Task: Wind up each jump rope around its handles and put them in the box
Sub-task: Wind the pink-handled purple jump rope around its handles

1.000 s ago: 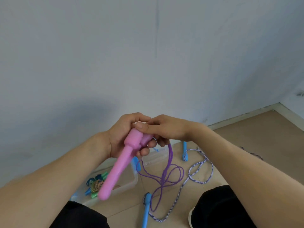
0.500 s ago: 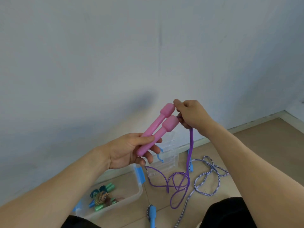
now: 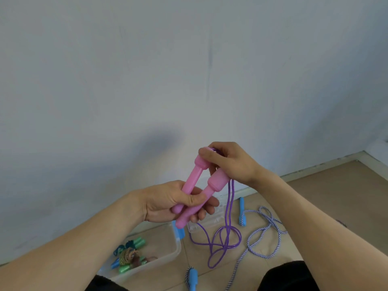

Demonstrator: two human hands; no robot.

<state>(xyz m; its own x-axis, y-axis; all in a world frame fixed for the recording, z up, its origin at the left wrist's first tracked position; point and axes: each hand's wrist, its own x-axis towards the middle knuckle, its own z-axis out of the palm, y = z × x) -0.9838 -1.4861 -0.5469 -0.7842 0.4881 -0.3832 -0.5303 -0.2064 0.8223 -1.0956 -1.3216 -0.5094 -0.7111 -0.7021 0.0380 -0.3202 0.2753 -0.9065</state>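
My left hand point(image 3: 168, 201) grips the lower ends of two pink handles point(image 3: 193, 181), held side by side and pointing up to the right. My right hand point(image 3: 228, 162) pinches the purple rope point(image 3: 227, 217) at the handles' thick top ends. From there the rope hangs down and lies in loose loops on the floor. The clear plastic box point(image 3: 175, 252) sits on the floor below my left hand and holds wound ropes with green and blue handles point(image 3: 130, 256).
A jump rope with blue handles point(image 3: 242, 213) and a blue-white striped cord point(image 3: 266, 229) lies loose on the floor at the right. The box's clear lid point(image 3: 206, 224) lies behind the purple loops. A pale wall rises close ahead. My knees are at the bottom edge.
My right hand has come down from beside the handle tops onto them, bringing the purple rope over. The handles now spread apart at the top. My left hand keeps its grip.
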